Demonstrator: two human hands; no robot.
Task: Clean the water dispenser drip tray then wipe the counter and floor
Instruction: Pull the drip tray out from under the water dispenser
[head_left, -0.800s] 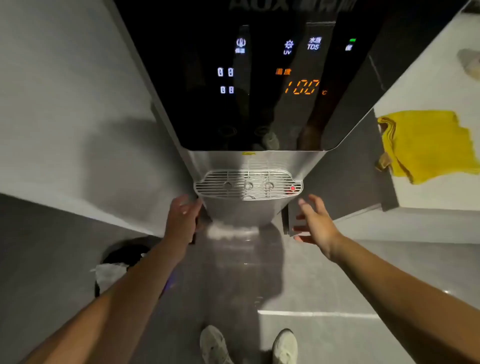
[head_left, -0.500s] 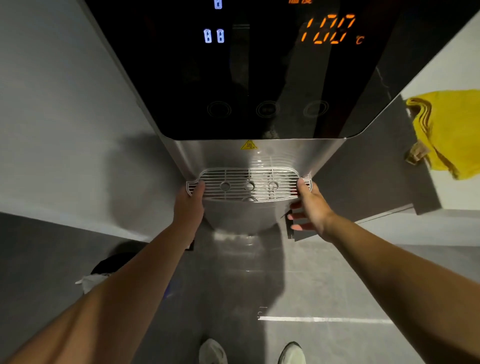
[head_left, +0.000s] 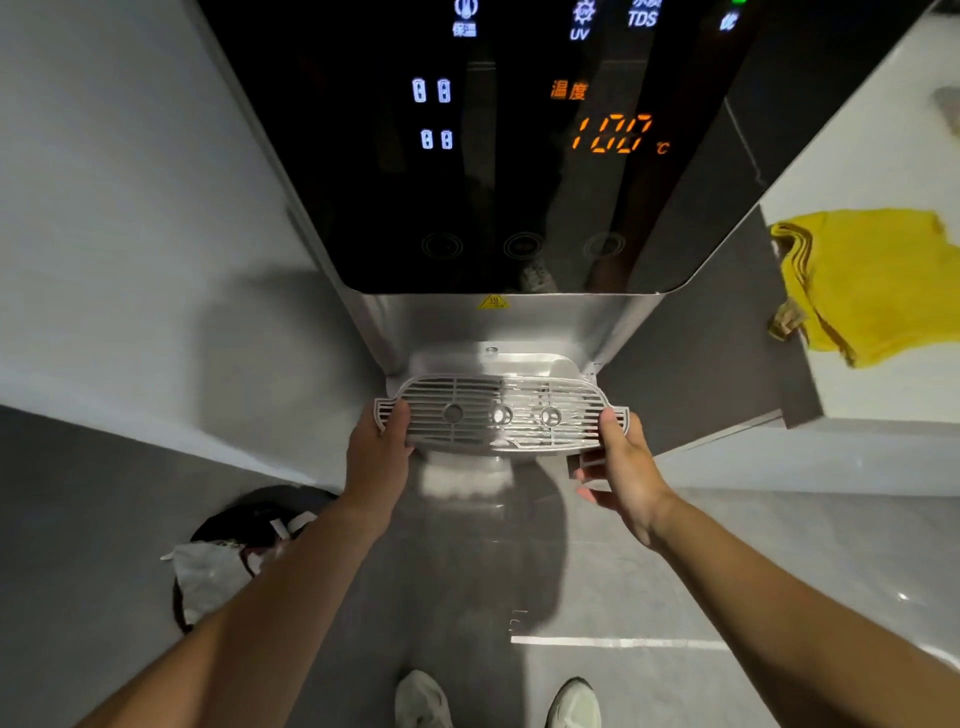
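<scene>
A tall water dispenser (head_left: 498, 156) with a black glass front stands against the wall, its display reading 100 °C. The grey slotted drip tray (head_left: 498, 413) is out in front of the dispenser's silver recess (head_left: 519, 358), held level between both hands. My left hand (head_left: 376, 457) grips the tray's left end with the thumb on top. My right hand (head_left: 621, 467) grips the right end the same way, fingers underneath. A yellow cloth (head_left: 872, 280) lies on the white counter (head_left: 883, 395) to the right.
A black bin (head_left: 249, 525) with white crumpled waste in it sits on the grey floor at lower left. The wall (head_left: 130, 234) runs close on the left of the dispenser. My two shoes (head_left: 498, 701) stand on the floor directly below the tray.
Both hands closed on the tray's ends and drew it out of the dispenser recess toward me; the recess behind it now shows.
</scene>
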